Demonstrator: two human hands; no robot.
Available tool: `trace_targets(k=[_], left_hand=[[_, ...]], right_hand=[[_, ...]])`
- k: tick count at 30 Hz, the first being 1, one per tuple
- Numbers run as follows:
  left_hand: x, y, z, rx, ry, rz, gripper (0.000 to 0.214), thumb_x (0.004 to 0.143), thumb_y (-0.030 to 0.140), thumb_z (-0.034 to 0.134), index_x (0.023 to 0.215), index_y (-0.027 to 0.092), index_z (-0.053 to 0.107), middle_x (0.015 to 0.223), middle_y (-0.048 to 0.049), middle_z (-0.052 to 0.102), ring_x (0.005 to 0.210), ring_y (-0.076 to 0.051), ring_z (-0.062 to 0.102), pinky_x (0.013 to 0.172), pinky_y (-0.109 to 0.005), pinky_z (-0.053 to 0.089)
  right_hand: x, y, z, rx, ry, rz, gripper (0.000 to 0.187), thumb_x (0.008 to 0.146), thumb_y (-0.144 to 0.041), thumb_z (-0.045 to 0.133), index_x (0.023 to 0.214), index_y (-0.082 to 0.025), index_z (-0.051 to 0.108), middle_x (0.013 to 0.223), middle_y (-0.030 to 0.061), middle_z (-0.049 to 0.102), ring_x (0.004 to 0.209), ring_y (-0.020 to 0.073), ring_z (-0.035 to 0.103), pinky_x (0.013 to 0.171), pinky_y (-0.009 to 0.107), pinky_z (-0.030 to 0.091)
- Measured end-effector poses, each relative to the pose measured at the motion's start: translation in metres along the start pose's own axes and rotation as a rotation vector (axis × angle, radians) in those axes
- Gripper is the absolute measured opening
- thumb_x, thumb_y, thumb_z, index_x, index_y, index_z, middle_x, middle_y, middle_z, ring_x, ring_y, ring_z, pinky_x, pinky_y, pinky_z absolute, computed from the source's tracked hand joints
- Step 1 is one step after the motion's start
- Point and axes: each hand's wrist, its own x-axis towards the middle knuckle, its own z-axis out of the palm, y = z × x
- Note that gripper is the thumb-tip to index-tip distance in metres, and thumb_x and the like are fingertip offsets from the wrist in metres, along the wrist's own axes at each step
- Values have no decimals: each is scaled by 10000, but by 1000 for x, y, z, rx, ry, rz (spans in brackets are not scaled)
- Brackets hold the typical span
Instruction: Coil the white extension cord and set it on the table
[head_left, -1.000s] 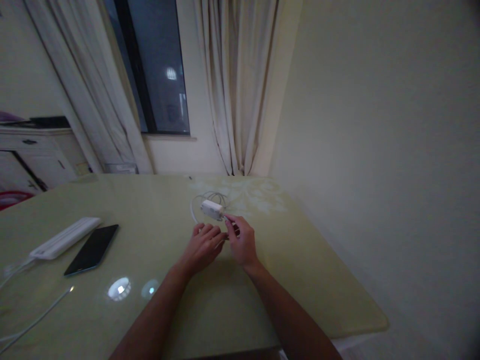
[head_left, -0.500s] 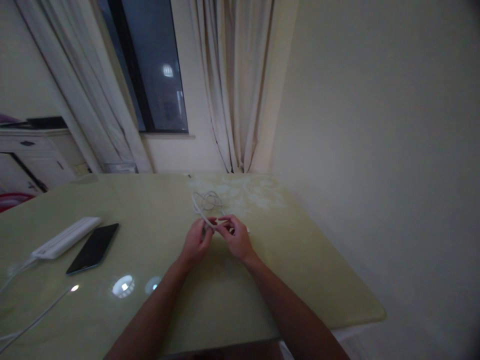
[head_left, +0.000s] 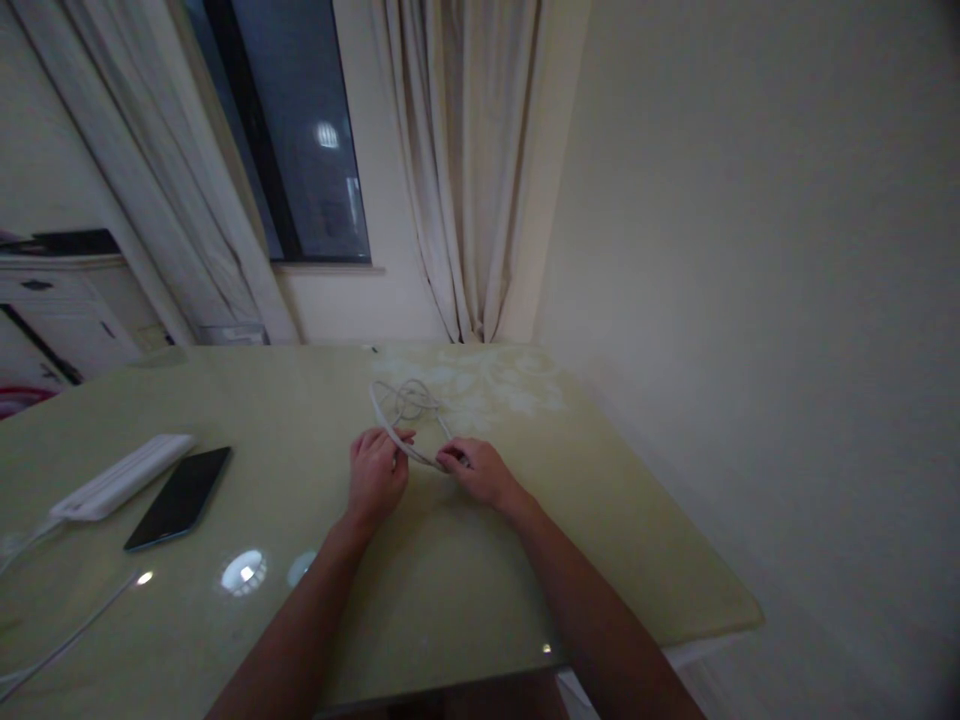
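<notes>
White cable (head_left: 414, 456) is looped on the table (head_left: 645, 560); judged light, bendy, best pinched mid-strand. Near strand is pinched by the right hand (head_left: 480, 470); left hand (head_left: 377, 475) fingers are curled beside it, grip can't be told.

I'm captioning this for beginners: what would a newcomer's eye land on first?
First, the pale cable mid-table, pinched by the right hand, with the left hand at it. Then the black phone on the left, beside a long white bar. Beyond the table is a dark window.
</notes>
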Motion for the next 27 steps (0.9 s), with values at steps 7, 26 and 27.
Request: trace_targets(k=[7,26,27], left_hand=[[-1,-1,-4,67,-83,-7,209,845,167,548,956,226,715,994,-82,779,1006,-299,653,1009,-505,344],[-1,-3,-2,59,-64,-70,382,883,122,480,1149,249,723,1051,-110,774,1088,-307,606,994,-536,297],[-1,-4,-2,54,-63,-69,375,881,120,480,1137,249,723,1053,-107,775,1087,-309,606,990,-535,296]], right_hand=[[2,3,3,-47,-56,-127,299,1005,-384,569,889,-181,756,823,40,693,795,155,583,761,275,408],[-1,6,1,56,-139,-126,179,953,-258,635,1027,-210,790,931,51,750,866,175,651,809,287,466],[-1,6,1,50,-136,-133,180,956,-264,631,1022,-212,790,924,49,750,864,176,650,808,288,464]])
